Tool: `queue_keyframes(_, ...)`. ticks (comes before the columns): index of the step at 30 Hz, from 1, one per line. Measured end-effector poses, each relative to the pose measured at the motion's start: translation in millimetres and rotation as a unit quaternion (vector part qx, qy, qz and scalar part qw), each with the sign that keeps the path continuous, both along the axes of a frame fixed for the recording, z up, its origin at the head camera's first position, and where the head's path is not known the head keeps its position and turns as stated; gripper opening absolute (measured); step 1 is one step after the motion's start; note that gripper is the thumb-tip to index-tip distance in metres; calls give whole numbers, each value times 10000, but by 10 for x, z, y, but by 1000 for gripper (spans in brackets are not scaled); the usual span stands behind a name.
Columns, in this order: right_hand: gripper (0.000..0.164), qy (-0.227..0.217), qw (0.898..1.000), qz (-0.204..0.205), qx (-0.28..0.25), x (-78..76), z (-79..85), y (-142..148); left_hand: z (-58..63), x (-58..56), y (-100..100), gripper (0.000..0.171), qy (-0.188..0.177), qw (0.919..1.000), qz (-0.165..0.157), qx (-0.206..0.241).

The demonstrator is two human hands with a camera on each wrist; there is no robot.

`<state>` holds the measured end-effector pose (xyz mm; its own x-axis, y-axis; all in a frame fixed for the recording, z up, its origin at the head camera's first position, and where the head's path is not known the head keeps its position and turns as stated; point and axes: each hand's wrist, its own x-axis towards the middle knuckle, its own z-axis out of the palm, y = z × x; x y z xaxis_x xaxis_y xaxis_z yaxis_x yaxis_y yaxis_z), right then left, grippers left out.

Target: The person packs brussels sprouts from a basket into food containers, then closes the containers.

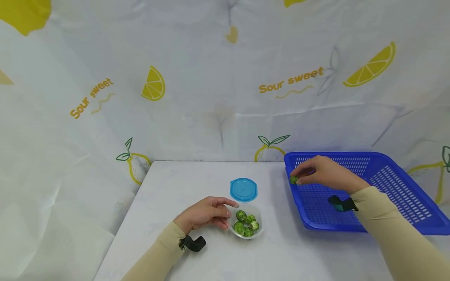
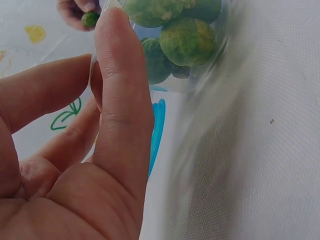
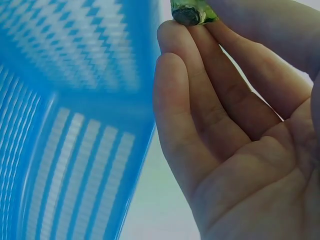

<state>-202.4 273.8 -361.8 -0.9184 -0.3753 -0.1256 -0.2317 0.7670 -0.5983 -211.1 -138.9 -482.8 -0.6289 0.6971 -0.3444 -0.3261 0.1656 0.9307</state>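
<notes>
My left hand [image 1: 207, 214] pinches the left rim of a small clear plastic bowl [image 1: 261, 222] between thumb and fingers. Inside the bowl lie several green Brussels sprouts [image 1: 239, 227], also seen through its wall in the left wrist view. Over the left rim of a blue plastic basket [image 1: 297, 201], my right hand [image 1: 325, 173] holds a single Brussels sprout [image 1: 293, 180] at its fingertips. That sprout's cut stem end [image 3: 186, 16] shows at the top of the right wrist view.
A light blue lid [image 1: 243, 189] lies flat on the white table just behind the bowl. The slotted basket takes up the table's right side. A white cloth [image 1: 211, 78] with lemon prints hangs behind the table.
</notes>
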Motion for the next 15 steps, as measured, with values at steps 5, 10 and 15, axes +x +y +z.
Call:
queue_keyframes(5,21,-26,9998,134,-174,-11,-36,-319,-30,-15,-6,41,-3,10000,-1,17)
queue_keyframes(10,18,-31,9985,393,-380,1,-106,-631,-37,-16,-6,41,-16,10000,6,2)
queue_keyframes(15,16,-54,9966,549,-610,57,-185,-915,-34,-24,-7,40,0,10000,-12,-15)
